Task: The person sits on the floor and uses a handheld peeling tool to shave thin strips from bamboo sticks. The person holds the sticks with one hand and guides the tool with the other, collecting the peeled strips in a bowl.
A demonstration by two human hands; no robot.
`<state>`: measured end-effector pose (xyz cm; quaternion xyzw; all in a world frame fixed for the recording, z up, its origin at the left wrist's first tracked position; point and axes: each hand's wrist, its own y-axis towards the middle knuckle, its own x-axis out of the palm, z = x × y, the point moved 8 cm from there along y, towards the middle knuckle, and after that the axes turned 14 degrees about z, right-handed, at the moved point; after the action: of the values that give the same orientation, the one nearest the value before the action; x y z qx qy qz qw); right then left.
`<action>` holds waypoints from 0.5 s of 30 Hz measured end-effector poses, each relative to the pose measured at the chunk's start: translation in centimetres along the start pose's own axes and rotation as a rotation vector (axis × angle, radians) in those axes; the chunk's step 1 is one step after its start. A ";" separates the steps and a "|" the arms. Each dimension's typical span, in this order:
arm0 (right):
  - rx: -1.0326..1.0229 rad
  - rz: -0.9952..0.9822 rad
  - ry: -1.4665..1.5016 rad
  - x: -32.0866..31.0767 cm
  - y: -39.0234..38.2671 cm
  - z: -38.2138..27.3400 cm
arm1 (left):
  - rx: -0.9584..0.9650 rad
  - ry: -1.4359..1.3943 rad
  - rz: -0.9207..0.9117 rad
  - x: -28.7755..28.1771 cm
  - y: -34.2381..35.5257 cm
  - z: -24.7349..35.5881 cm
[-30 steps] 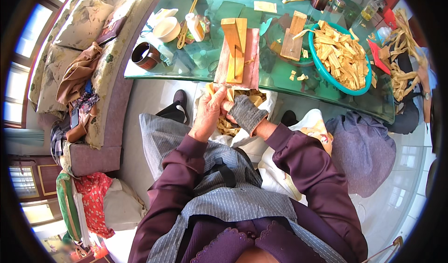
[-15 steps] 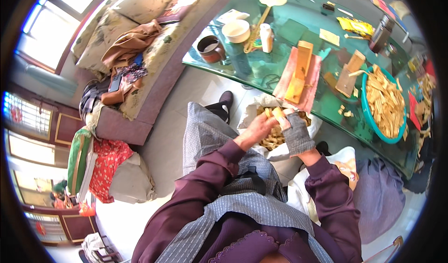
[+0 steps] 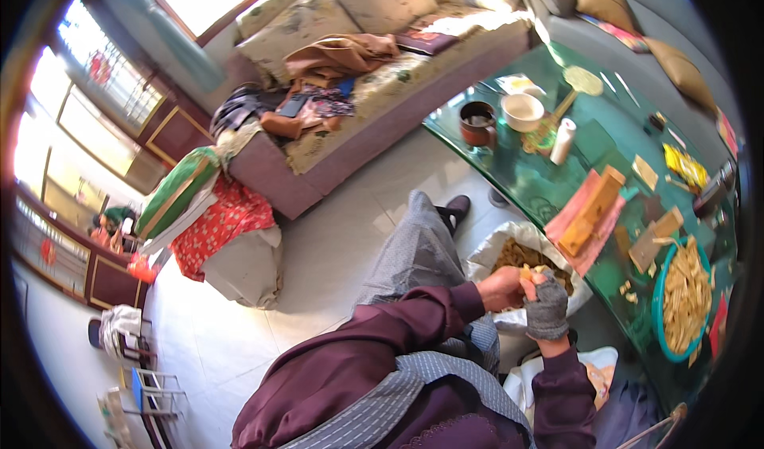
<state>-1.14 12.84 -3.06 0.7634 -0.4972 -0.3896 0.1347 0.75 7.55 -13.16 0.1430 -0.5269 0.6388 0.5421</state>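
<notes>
Close together over a white sack (image 3: 479, 258), my two hands meet at a small yellowish piece (image 3: 527, 271). Brownish-yellow bits (image 3: 517, 251) show inside the sack. My left hand (image 3: 501, 288) is bare and its fingers are curled in at the piece. A grey fingerless glove covers my right hand (image 3: 546, 304), whose fingers and thumb close on the same piece from the other side. The piece is mostly hidden by the fingers, so its exact kind cannot be told.
On the glass table (image 3: 517, 180) lie a wooden block (image 3: 593, 210) on a pink cloth, another wooden piece (image 3: 654, 238), and a teal basin (image 3: 659, 322) of pale strips. A brown mug (image 3: 477, 124), white bowl (image 3: 523, 111) and white bottle (image 3: 563, 141) stand farther back. A sofa (image 3: 350, 158) is beyond.
The view has swung left, so the table and sack appear farther right and more of the floor shows. My hands stay together over the sack, the small piece still between them.
</notes>
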 end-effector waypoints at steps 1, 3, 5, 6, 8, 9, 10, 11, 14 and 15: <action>0.064 -0.026 0.034 0.2 -0.3 0.4 | 0.018 0.014 -0.042 1.3 -1.0 0.4; -0.051 -0.055 -0.038 -0.2 -0.3 -1.3 | 0.065 -0.014 0.014 1.8 -1.8 0.3; 0.142 0.024 0.075 -0.1 -0.7 0.7 | 0.075 -0.020 0.033 2.0 -1.5 0.2; 0.219 0.086 0.126 -0.4 -0.8 1.5 | 0.065 0.035 0.120 -0.5 0.6 -0.7; 0.379 0.192 0.180 -1.5 -0.4 1.8 | 0.062 0.170 0.041 -0.4 0.5 -0.6; 0.413 0.198 0.287 -1.0 -0.4 1.9 | 0.060 0.237 0.054 -0.8 0.5 -0.6; 0.447 0.219 0.388 -0.6 -0.2 2.3 | 0.276 0.555 0.117 -0.1 -0.7 1.2; 0.481 0.242 0.489 -0.2 -0.1 2.9 | 0.491 0.875 0.183 0.9 -2.3 2.8; 0.617 0.160 0.581 1.5 -1.3 5.8 | 1.195 1.432 0.391 3.8 -7.9 7.0; 0.678 0.147 0.626 1.8 -1.5 6.3 | 1.445 1.538 0.460 4.9 -10.0 7.7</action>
<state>-4.42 13.09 -8.96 0.8080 -0.5846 0.0544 0.0485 4.38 2.40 -1.11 -0.1130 0.4421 0.8036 0.3820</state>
